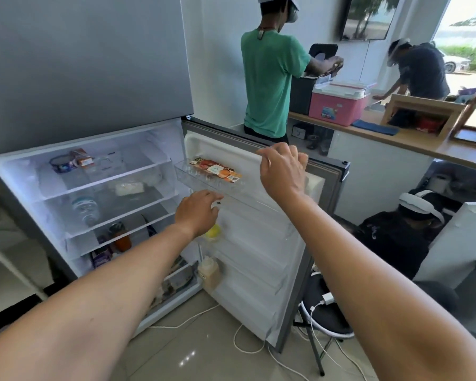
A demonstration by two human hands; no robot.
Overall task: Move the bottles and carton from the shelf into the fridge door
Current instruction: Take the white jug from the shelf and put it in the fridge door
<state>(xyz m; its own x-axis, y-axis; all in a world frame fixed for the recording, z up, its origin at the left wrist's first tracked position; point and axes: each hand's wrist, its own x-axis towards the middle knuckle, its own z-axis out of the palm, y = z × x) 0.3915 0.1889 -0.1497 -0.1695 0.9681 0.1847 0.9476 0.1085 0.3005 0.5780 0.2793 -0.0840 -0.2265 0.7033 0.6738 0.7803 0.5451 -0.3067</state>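
The fridge stands open with its door (259,243) swung to the right. An orange carton (216,169) lies flat in the top door bin. My left hand (197,213) is closed on the top of a bottle with yellow liquid (212,231), which stands upright at the middle door rack. My right hand (282,171) grips the door's upper edge. A bottle of beige liquid (209,273) stands in the lower door bin. On the shelves, a clear bottle (85,210) lies on its side, and an orange bottle with a dark cap (120,236) stands beside a purple carton (101,255).
A tin (63,163) and a wrapped block (129,188) sit on the upper shelves. White cables (239,345) run over the floor below the door, next to a black stool (324,317). A person in a green shirt (270,78) stands behind the door at a counter with a pink cooler (338,105).
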